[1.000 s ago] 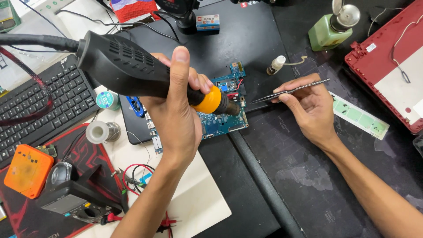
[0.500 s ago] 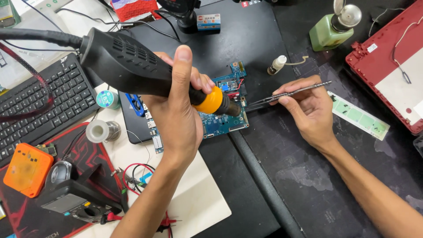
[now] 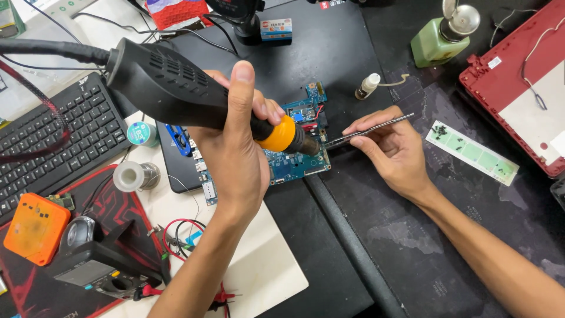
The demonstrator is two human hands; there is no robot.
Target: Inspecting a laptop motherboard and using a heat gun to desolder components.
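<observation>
Head view: I note my left hand (image 3: 235, 159) clenched round the hot-air gun (image 3: 176, 88), nozzle over the blue circuit board (image 3: 294, 165) mid-tabletop; at 3 o'clock, my right hand (image 3: 394, 150) pinches tweezers (image 3: 368, 131).

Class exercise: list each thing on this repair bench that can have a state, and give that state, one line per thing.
left hand: gripping the hot-air tool
hot-air tool: nozzle down over the circuit board
right hand: pinching the tweezers
tweezers: tips at the board
circuit board: bare, lying flat
green pump bottle: upright
small dropper bottle: capped
</observation>
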